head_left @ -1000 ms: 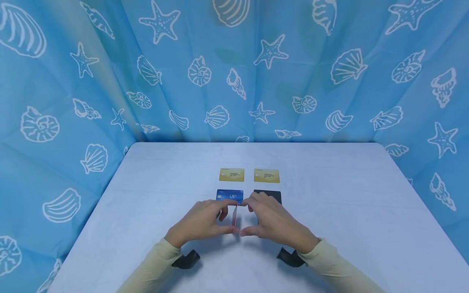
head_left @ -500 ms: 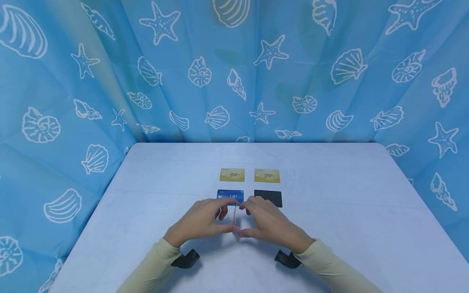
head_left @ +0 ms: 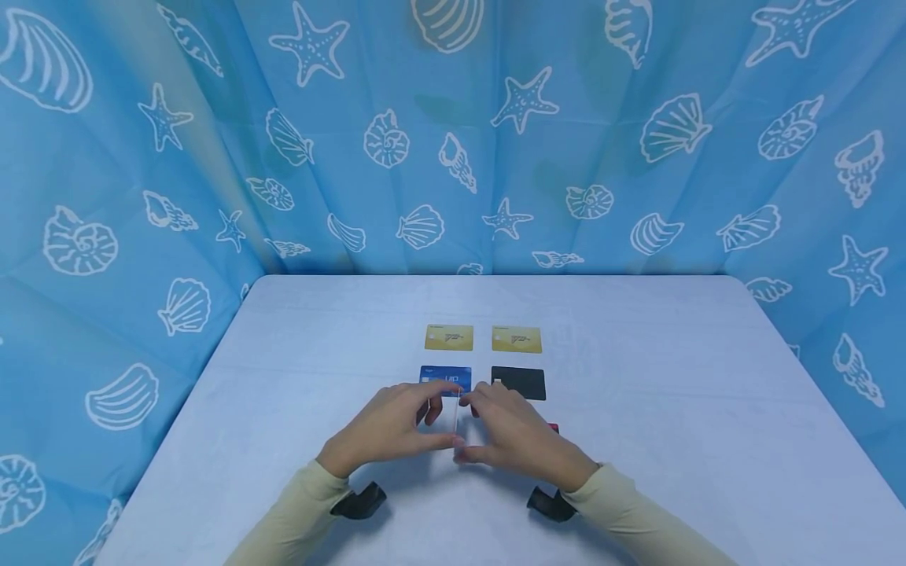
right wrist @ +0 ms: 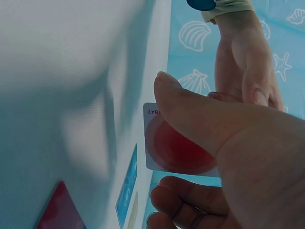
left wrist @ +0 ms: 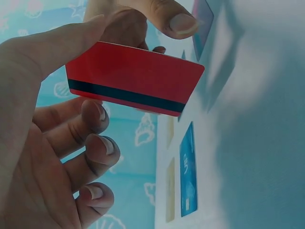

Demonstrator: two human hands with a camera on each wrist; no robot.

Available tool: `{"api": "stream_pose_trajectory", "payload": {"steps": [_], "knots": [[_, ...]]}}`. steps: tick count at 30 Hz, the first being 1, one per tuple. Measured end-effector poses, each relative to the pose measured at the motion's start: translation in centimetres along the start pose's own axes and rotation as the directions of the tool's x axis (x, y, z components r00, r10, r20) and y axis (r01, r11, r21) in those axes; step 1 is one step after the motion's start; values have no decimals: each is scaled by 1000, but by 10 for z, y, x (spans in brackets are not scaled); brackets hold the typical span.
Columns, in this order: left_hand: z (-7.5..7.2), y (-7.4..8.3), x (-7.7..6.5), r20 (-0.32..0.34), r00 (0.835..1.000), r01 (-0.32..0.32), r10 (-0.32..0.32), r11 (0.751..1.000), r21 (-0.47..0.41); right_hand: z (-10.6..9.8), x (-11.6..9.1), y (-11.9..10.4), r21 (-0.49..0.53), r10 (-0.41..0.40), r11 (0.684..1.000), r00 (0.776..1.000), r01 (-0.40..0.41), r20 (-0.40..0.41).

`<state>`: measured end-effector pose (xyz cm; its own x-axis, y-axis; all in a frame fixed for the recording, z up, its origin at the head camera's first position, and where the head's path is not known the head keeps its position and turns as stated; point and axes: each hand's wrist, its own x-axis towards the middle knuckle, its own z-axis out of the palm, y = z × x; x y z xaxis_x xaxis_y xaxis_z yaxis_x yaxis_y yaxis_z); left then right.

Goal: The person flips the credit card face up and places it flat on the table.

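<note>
A bank card (left wrist: 133,76) stands between my hands; its back is red with a black stripe. Seen from the right wrist, its front (head_left: 456,413) is pale with a large red disc. My left hand (head_left: 392,424) pinches the card by opposite edges, thumb on one side and index finger on the other, remaining fingers loosely bent. My right hand (head_left: 520,432) is close at the card's other side, thumb and fingers apart. Its thumb (right wrist: 190,105) overlaps the card in the right wrist view; in the left wrist view a gap shows between that thumb and the card.
Two yellow cards (head_left: 449,338) lie in a row on the white table (head_left: 318,338). Nearer me lie a blue VIP card (head_left: 435,379) and a black card (head_left: 524,384). A red card (right wrist: 62,210) lies partly hidden beneath my right hand. A shell-patterned curtain (head_left: 453,173) hangs behind.
My right hand has shifted a little left and nearer to me, uncovering the black card and a red corner. The held card has turned more edge-on; my left hand is nearly still.
</note>
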<state>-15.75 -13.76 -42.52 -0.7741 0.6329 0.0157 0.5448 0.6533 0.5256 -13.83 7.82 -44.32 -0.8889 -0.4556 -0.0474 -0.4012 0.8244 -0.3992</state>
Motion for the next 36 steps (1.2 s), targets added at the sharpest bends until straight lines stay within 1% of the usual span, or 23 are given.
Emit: {"api": "stream_pose_trajectory", "payload": {"steps": [6,14,16,20,25,28,32,36], "knots": [[1,2,0,-1,1000,-20,20,1000,-9,3,0,1,-22,-23,1000,1000,23,-13],[0,6,0,10,1000,8,-8,1000,-21,7,0,1,-40,-29,999,999,28,-33],[-1,6,0,9,1000,7,-6,1000,-25,7,-1,1,-45,-35,998,999,33,-41],[-2,4,-1,2,1000,3,-3,1000,-31,6,-1,1,-49,-39,998,998,37,-48],[-3,1,-1,5,1000,17,-16,999,-36,5,-1,2,-32,-23,999,999,22,-38],[-5,-1,-2,1,1000,14,-14,999,-33,4,-1,3,-32,-20,999,999,18,-37],[-8,-4,-3,-4,1000,13,-13,999,-42,4,-1,3,-40,-21,999,999,19,-45],[-13,-6,-4,2,999,32,-32,999,-43,4,-1,4,-49,-29,998,998,27,-51]]}}
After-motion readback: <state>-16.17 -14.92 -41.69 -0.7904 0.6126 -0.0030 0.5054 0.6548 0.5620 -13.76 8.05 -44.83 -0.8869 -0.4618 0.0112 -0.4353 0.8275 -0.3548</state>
